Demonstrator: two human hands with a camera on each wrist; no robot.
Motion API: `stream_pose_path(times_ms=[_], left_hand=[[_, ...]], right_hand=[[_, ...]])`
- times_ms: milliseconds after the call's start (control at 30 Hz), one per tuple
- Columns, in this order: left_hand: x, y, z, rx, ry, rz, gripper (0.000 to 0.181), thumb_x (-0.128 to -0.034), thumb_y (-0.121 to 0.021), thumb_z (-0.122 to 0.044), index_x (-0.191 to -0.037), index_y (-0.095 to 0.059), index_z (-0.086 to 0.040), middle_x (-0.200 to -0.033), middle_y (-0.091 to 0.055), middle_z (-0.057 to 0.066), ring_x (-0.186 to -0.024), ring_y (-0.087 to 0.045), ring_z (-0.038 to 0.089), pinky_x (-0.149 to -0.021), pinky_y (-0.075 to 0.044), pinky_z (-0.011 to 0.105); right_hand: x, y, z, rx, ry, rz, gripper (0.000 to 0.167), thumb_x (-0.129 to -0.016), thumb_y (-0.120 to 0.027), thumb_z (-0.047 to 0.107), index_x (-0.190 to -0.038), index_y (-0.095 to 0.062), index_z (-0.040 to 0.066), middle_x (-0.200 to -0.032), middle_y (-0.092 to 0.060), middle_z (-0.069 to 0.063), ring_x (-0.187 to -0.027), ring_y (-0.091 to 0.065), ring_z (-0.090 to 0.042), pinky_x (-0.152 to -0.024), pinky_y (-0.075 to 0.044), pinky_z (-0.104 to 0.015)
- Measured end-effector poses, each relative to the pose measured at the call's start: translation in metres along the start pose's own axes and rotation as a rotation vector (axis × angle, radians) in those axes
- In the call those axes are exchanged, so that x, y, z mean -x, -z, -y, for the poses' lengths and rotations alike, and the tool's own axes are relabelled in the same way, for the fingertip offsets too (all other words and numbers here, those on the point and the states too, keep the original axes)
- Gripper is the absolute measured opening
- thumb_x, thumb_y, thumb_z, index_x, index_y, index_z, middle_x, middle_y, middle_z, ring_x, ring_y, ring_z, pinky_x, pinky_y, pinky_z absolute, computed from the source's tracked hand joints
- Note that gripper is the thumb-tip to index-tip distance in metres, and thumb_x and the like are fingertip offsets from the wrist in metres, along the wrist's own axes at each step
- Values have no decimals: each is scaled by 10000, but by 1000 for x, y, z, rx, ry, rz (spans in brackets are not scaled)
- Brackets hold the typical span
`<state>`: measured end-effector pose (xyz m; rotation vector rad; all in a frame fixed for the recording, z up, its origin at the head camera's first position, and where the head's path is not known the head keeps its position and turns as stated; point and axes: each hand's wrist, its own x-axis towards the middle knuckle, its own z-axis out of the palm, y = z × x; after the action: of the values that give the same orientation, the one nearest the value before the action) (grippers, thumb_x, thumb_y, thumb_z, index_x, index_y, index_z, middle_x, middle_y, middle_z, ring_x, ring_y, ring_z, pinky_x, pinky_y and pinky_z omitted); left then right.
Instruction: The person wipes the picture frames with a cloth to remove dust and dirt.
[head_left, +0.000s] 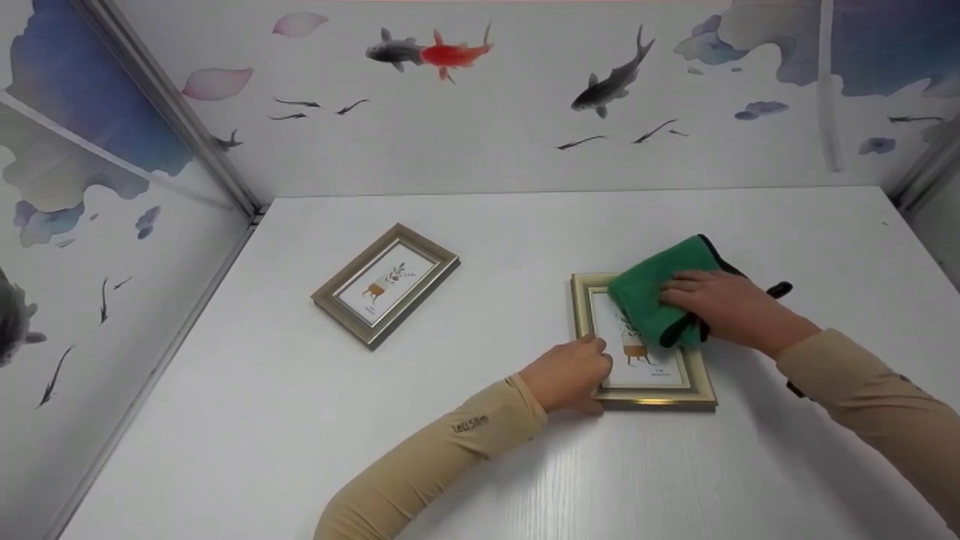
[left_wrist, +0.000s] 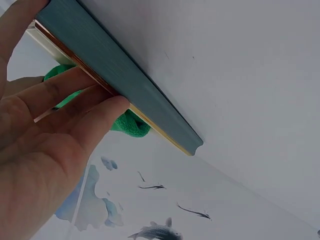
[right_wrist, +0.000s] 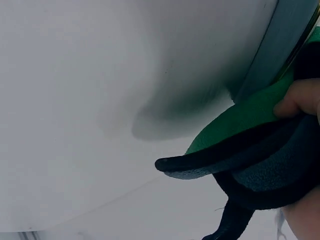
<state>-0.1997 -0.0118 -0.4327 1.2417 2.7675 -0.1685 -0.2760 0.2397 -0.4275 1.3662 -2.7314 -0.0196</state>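
A gold picture frame (head_left: 701, 375) lies face up on the white table, its print showing a plant in an orange-brown pot on legs. At its lower left corner my left hand (head_left: 566, 373) grips the rim; the left wrist view has the fingers and thumb against the frame's grey-blue side (left_wrist: 115, 65). My right hand (head_left: 724, 304) holds a folded green cloth (head_left: 649, 281) with black edging over the frame's upper right part, covering some of the print. In the right wrist view, the cloth (right_wrist: 240, 125) hangs past the frame's edge, with a dark loop and strap.
A second, bronze-coloured picture frame (head_left: 412, 301) lies turned at an angle on the left of the table (head_left: 450, 465). White panels (head_left: 480, 135) painted with fish and petals stand behind and at the left.
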Motion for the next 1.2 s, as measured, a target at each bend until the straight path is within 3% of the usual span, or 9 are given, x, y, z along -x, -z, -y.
stream_pose_path(times_ms=[333, 567, 900, 1200], left_hand=[[2, 4, 0, -45, 0, -30, 332, -784, -794, -395, -937, -732, -107, -936, -619, 16, -858, -539, 109, -679, -498, 200], [0, 2, 1, -34, 14, 3, 344, -791, -787, -394, -967, -724, -104, -946, -604, 16, -846, -522, 105, -685, -493, 201], [0, 4, 2, -10, -6, 12, 316, -798, -783, -372, -955, -720, -105, -938, -595, 7, -851, -514, 104, -693, -490, 202], [1, 3, -3, -56, -29, -21, 305, -792, -785, -395, -924, -735, -124, -955, -616, 13, -886, -536, 109, -686, -504, 197]], right_hand=[[48, 13, 51, -113, 93, 20, 531, -648, -809, -124, -1131, -684, 57, -1149, -661, -98, -1135, -559, -360, -866, -486, -516], [66, 18, 56, -162, 136, 37, 556, -621, -834, -100, -1124, -695, 92, -1137, -671, -67, -1102, -579, -340, -826, -500, -529], [54, 18, 49, -156, 83, 54, 503, -650, -813, -107, -1100, -707, 91, -1137, -671, -65, -1108, -578, -330, -834, -500, -526], [26, 11, 29, -92, -85, 34, 427, -714, -779, -96, -1108, -701, 48, -1170, -653, -126, -1136, -561, -371, -855, -486, -532]])
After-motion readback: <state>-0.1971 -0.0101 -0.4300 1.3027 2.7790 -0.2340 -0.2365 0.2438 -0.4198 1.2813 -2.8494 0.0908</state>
